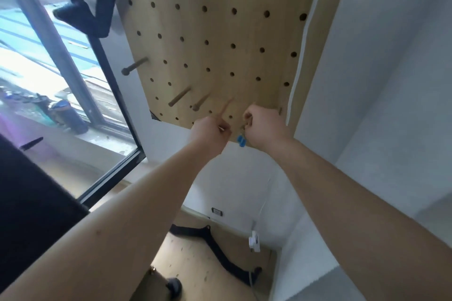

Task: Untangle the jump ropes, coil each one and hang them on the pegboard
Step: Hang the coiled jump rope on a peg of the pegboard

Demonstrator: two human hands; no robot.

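Both forearms rise from 6 o'clock toward the middle, where the hands meet at the lower edge of the pegboard (pixel 220 44). The left hand (pixel 210 133) is clenched, with a thin pale sliver at its fingertips; what it grasps I cannot tell. The right hand (pixel 265 127), just beside it at 3 o'clock, is curled round the jump rope (pixel 241 140), whose blue part hangs between the two wrists, just below the board's edge. Wooden pegs (pixel 179 96) jut out at 10 o'clock of the hands, and a white cable (pixel 303 44) runs down the board's right edge. Bare holes fill the board toward 12 o'clock. A window (pixel 49 68) lies at 9 o'clock and a plain white wall (pixel 391 80) at 3 o'clock. At 6 o'clock a wooden floor (pixel 195 264) bears a black strap (pixel 220 254) and a white plug (pixel 254 242).
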